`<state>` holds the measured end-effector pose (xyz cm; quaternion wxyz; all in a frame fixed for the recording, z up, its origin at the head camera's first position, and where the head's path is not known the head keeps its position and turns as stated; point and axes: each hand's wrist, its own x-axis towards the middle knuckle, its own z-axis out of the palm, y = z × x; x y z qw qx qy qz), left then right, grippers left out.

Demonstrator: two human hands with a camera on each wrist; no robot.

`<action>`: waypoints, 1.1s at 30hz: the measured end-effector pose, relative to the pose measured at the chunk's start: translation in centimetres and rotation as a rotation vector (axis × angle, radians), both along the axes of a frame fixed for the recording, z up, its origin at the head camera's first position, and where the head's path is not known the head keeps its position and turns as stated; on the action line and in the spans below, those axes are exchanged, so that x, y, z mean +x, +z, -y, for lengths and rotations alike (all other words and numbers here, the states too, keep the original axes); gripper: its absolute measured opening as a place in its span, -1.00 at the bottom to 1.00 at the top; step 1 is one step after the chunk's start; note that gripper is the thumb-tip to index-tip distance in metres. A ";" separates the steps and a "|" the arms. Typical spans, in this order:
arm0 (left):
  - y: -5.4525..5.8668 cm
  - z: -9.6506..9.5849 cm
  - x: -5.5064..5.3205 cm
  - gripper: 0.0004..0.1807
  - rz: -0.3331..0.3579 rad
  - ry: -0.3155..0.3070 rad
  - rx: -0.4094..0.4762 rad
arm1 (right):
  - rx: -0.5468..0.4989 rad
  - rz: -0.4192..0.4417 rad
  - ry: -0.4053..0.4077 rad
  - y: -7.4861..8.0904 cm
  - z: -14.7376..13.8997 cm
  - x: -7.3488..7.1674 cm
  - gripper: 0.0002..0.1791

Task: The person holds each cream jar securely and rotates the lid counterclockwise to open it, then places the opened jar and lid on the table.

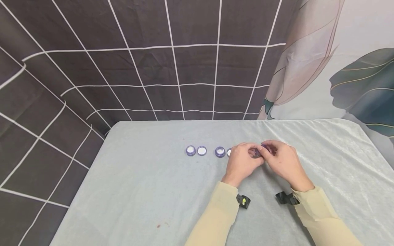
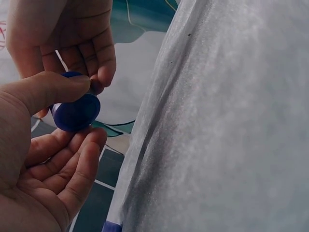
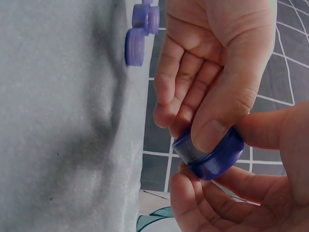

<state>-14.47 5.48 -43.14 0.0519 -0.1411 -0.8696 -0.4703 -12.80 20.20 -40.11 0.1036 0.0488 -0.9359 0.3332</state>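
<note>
Both hands meet over the table and hold one small round purple jar [image 3: 216, 163], raised off the cloth. Thumb and fingers of the left hand [image 1: 243, 160] pinch its ribbed part, the thumb lying across the side in the right wrist view. From the other side the right hand [image 1: 284, 160] grips the smooth part between thumb and fingers. A round flat face of the jar [image 2: 77, 113] shows in the left wrist view. Left of the hands stand two more purple jars [image 1: 190, 150] with whitish insides, each beside a white-lined lid [image 1: 201, 150]; the left hand partly covers the second lid.
A pale grey-blue cloth covers the table [image 1: 138, 184]. Behind it hangs a dark cloth with a white grid [image 1: 197, 65], and a leaf-patterned curtain [image 1: 311, 75] at the right. Small reddish specks [image 1: 158, 226] mark the near part of the cloth.
</note>
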 end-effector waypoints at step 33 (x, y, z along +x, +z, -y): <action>0.1 0.2 -0.2 -0.66 0.029 0.008 -0.023 | -0.036 0.004 0.113 0.2 -0.5 -0.3 -0.66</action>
